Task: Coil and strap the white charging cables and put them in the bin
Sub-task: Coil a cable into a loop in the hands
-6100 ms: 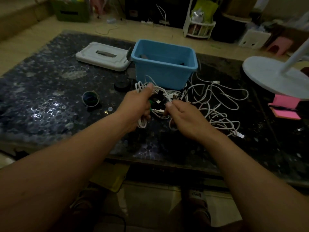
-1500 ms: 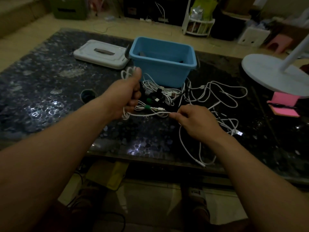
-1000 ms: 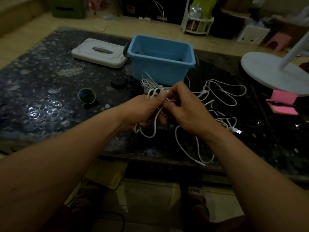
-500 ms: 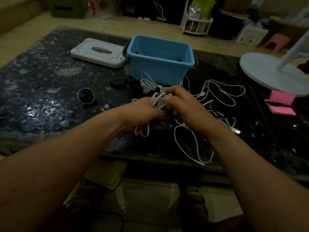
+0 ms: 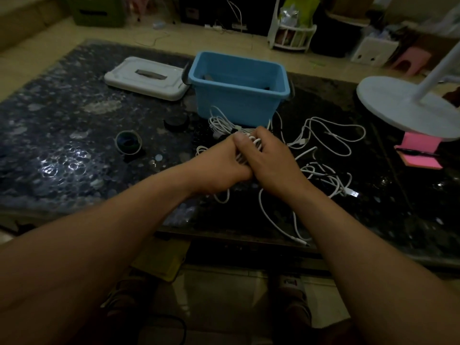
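left hand (image 5: pixel 219 170), right hand (image 5: pixel 272 160) both clenched round white cable coil (image 5: pixel 254 141); finger detail murky, probably pinching. blue bin (image 5: pixel 236 105) just behind.

A home living room is showing: table (image 5: pixel 62 150) standing on tiles (image 5: pixel 174 42), stool (image 5: pixel 412 59), rack (image 5: pixel 292 37) and crate (image 5: pixel 97 11) sitting behind.

Two hands (image 5: pixel 219 168) (image 5: pixel 271 158), one bin (image 5: pixel 236 105), one lid (image 5: pixel 124 76), two tape rolls (image 5: pixel 128 145) (image 5: pixel 176 122), cables (image 5: pixel 219 123) uncountable.

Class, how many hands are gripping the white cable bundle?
2. Left hand and right hand, touching, both grip the cable bundle in front of the blue bin.
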